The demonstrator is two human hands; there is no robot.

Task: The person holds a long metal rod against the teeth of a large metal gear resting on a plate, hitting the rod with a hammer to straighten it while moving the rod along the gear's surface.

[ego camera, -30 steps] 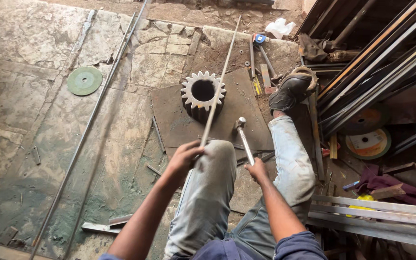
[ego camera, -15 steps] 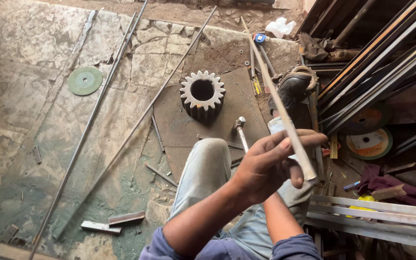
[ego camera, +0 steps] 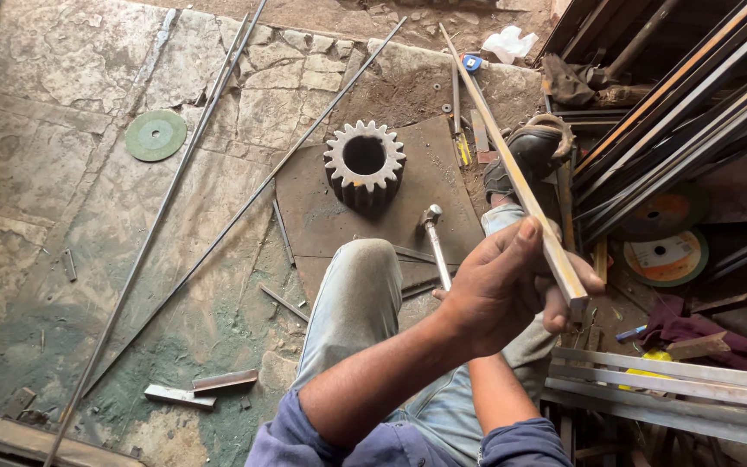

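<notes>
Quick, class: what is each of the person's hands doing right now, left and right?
Left hand: closed around the flat metal bar, near its close end.
Right hand: mostly hidden behind the left; fingers at the same bar, grip cannot be told.

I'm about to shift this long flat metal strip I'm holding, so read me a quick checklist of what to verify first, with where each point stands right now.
1. Grip on the long flat metal strip: left hand wraps it near the close end; ok.
2. Right hand also on the strip: mostly hidden behind the left hand; cannot tell.
3. Far end free: it reaches out over the stone floor past the raised shoe, touching nothing visible; ok.
4. Room on the right: stacked metal bars lie close; not ok.
5. Hammer near the knee: lies apart on the dark steel plate; ok.
6. Toothed steel gear: stands clear on the plate; ok.
</notes>
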